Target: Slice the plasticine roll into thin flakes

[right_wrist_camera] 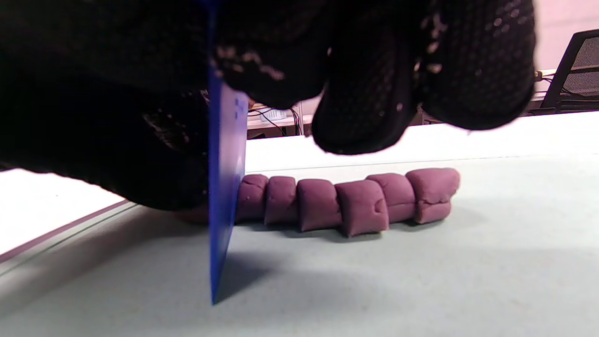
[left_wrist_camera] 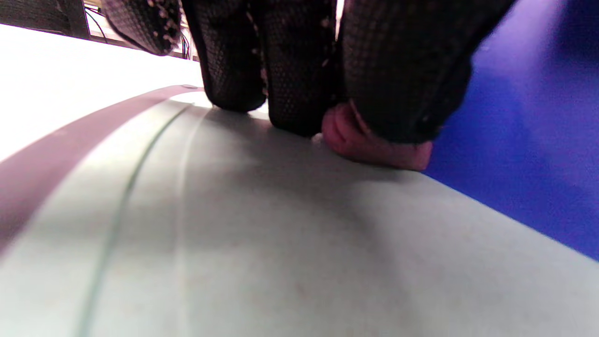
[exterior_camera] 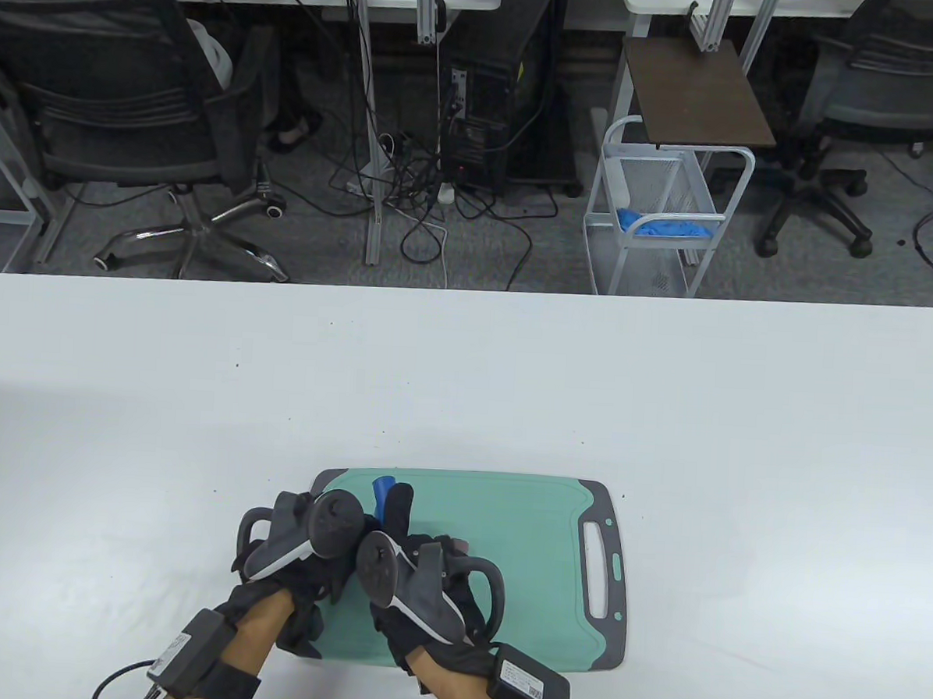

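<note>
A purple plasticine roll [right_wrist_camera: 346, 201] lies on the green cutting board [exterior_camera: 534, 540], cut into several thick pieces that still sit side by side. My right hand [exterior_camera: 416, 573] grips a blue plastic knife [right_wrist_camera: 224, 187], blade down on the board at the roll's left end. Its tip shows in the table view [exterior_camera: 382, 489]. My left hand [exterior_camera: 300, 544] presses its fingertips [left_wrist_camera: 393, 84] on the uncut end of the roll [left_wrist_camera: 374, 145], with the blue blade [left_wrist_camera: 529, 154] right beside it. In the table view the hands hide the roll.
The board's grey handle end [exterior_camera: 603, 568] points right. The white table [exterior_camera: 465, 381] spreads around the board. Beyond its far edge stand office chairs [exterior_camera: 135, 113], a white wire cart [exterior_camera: 661, 211] and cables.
</note>
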A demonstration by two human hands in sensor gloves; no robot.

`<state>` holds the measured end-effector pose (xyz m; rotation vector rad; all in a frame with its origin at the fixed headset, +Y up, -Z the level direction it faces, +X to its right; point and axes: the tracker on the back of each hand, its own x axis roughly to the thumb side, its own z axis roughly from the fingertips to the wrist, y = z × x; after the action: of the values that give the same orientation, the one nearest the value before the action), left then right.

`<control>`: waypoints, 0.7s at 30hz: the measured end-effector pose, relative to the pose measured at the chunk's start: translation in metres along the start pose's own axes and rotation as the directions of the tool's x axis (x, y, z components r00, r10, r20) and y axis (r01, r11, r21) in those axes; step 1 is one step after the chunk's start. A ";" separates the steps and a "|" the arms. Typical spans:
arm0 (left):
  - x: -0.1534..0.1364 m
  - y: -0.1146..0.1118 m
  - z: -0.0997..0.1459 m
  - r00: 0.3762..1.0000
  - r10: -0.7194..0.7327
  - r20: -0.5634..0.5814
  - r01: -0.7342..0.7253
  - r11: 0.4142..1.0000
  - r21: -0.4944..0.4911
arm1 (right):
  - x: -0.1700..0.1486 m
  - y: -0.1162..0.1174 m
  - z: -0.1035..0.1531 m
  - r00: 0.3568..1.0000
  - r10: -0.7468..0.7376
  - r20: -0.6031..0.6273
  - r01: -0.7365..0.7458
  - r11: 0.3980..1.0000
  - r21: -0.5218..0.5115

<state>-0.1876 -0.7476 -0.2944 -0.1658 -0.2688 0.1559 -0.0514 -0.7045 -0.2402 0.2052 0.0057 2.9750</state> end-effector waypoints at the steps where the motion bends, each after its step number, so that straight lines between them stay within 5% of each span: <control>1: 0.000 0.000 0.000 1.000 -0.002 0.001 0.002 1.000 -0.001 | 0.000 0.000 -0.001 1.000 -0.002 -0.002 0.002 1.000 0.005; 10: 0.001 0.002 0.003 0.999 -0.031 0.009 0.031 0.997 -0.068 | -0.004 -0.001 -0.002 1.000 -0.023 -0.011 0.023 1.000 0.020; 21: 0.000 0.001 0.005 0.999 -0.044 -0.002 0.044 0.999 0.008 | -0.007 -0.008 0.010 1.000 -0.031 0.000 0.031 0.999 0.030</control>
<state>-0.1892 -0.7455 -0.2895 -0.1523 -0.2702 0.1126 -0.0418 -0.6973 -0.2318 0.2079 0.0522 2.9450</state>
